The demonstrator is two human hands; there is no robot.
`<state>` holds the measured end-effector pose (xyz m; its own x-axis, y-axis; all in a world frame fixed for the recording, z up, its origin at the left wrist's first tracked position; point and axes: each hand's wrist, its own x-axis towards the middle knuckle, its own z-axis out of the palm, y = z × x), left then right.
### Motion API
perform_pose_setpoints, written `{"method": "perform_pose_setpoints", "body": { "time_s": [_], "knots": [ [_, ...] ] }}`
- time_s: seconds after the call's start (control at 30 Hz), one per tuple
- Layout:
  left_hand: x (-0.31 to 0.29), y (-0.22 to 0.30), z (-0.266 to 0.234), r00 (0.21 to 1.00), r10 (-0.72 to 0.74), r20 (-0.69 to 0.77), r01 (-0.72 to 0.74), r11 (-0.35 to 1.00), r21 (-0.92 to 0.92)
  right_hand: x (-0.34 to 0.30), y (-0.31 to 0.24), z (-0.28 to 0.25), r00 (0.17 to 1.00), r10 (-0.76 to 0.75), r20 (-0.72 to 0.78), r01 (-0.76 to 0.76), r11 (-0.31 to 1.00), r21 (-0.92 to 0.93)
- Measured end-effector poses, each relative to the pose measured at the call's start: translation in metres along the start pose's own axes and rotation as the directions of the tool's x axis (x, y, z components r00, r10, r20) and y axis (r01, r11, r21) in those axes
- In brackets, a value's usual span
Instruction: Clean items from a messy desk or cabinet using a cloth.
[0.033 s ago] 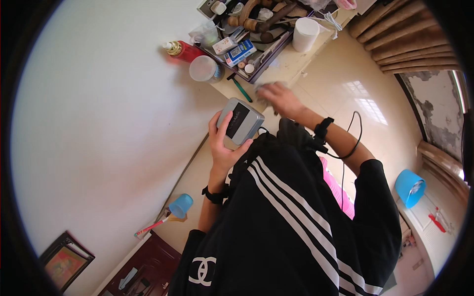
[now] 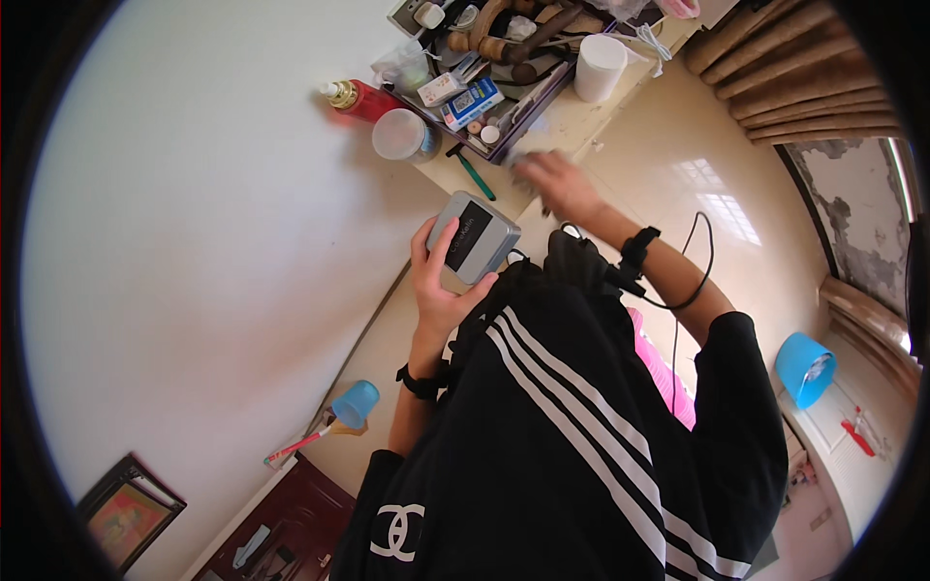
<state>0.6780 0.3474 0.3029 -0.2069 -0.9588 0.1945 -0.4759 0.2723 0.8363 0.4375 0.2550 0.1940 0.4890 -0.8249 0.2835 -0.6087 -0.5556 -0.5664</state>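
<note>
Silver-grey case [image 2: 492, 230] in the left hand [image 2: 444, 300], a person in a black shirt [image 2: 542, 436] with white stripes bends over a cream table [image 2: 562, 126]. The case, a dark panel set in its top, is on the person's side of the purple-edged tray [image 2: 531, 118], apart from it; the left fingers spread across the top, the thumb at the near edge. Blurred, the right hand [image 2: 564, 189] curls around a crumpled greyish item [image 2: 517, 158] just beside the tray's near corner; from where I stand, I cannot tell what the item is. A green-handled razor [image 2: 475, 177] lies between the tray and the case. Along the tray's wall side stand a pale-lidded jar [image 2: 399, 134] and, behind it, a red bottle [image 2: 366, 100] with a golden top; on the tray's opposite side is a white cylinder [image 2: 600, 70]. Within the tray, a blue-and-white carton [image 2: 472, 104] lies near some brown wooden rollers [image 2: 472, 44]. Dark bands circle both wrists. Well apart from the tray, a blue cup [image 2: 356, 403] shows near the left forearm, and brown curtains [image 2: 804, 68] hang beyond the tray's far side
</note>
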Motion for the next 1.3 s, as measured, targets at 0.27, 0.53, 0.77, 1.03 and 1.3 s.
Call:
{"method": "perform_pose_setpoints", "body": {
  "time_s": [0.27,0.53,0.77,1.03,1.3],
  "knots": [
    [-0.003,0.003,0.006,0.999,0.022,-0.033,-0.019,0.996,0.085,0.009,0.041,-0.010,0.891,0.286,-0.354,-0.377,0.899,-0.222],
    [0.011,0.010,0.012,0.997,0.084,0.002,-0.083,0.985,0.150,-0.013,0.001,-0.011,0.977,-0.175,0.120,0.182,0.982,-0.047],
    [0.020,0.013,0.024,0.995,0.086,0.053,-0.093,0.983,0.159,0.003,0.064,-0.039,0.914,0.321,-0.247,-0.341,0.939,-0.041],
    [0.040,0.001,0.064,0.998,0.057,-0.002,-0.055,0.963,0.264,-0.025,0.019,-0.010,0.995,-0.101,0.007,0.101,0.991,-0.084],
    [0.059,-0.017,0.096,0.998,-0.057,0.008,0.056,0.995,0.087,-0.012,0.068,-0.048,0.890,0.357,-0.284,-0.391,0.917,-0.075]
  ]
}}
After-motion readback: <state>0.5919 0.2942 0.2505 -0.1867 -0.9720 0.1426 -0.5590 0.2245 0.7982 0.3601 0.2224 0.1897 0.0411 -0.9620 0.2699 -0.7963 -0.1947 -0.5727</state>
